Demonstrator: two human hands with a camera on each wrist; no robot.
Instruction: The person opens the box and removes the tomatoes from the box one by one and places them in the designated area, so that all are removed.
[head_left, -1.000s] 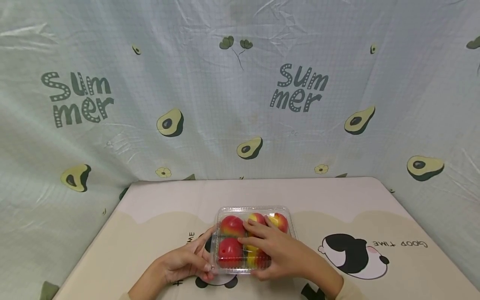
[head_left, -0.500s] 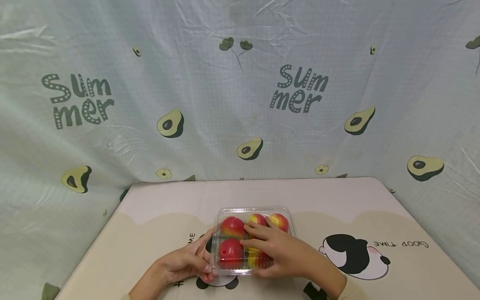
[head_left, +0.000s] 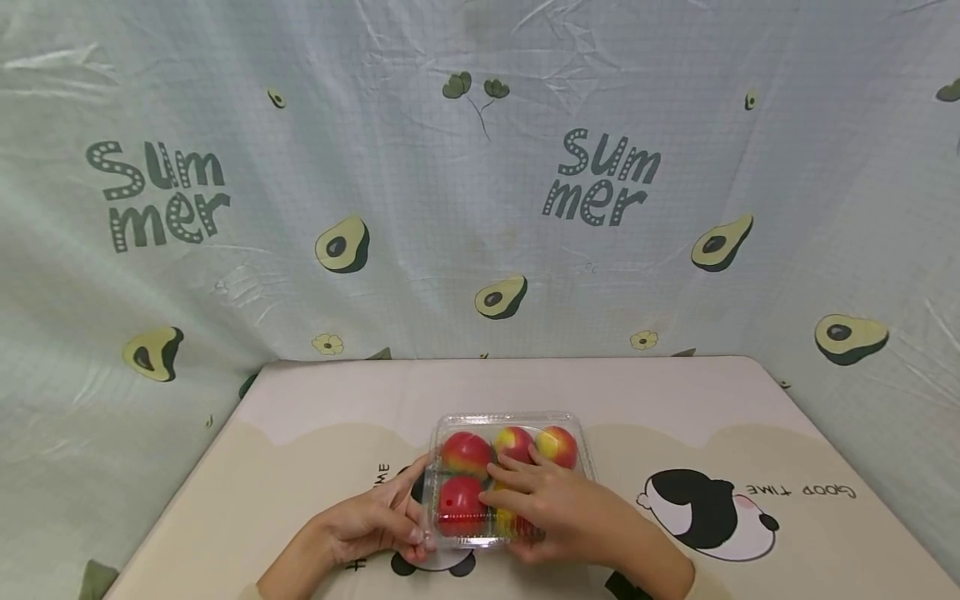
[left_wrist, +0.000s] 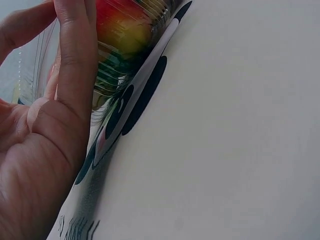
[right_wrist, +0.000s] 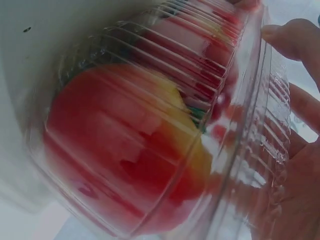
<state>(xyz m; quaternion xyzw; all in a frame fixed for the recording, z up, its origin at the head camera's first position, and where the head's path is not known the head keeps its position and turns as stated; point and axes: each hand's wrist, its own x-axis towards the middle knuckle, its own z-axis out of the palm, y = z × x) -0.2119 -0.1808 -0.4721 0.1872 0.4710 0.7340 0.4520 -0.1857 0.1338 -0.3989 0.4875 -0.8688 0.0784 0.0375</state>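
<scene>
A clear plastic clamshell box (head_left: 517, 419) of round red-and-yellow fruits (head_left: 467, 454) rests on the table in the head view. At its near left corner my left hand (head_left: 375, 521) pinches the rim, the thumb above and other fingers lower, while the index finger runs along the side. My right hand (head_left: 566, 504) lies over the lid's right half, fingers spread on the plastic, hiding part of the fruits below. The right wrist view shows that thumb (right_wrist: 287, 37) right at the rim, beside a large red fruit (right_wrist: 125, 145) behind the ribbed wall.
The table cover (head_left: 315, 467) carries printed cartoon animals, one (head_left: 708, 512) to the right of the box. Behind the table and along both sides hangs a pale curtain (head_left: 420, 192) with avocado prints.
My right hand has slid slightly toward me on the lid, uncovering more of the back fruits. My left hand and the box have barely moved.
</scene>
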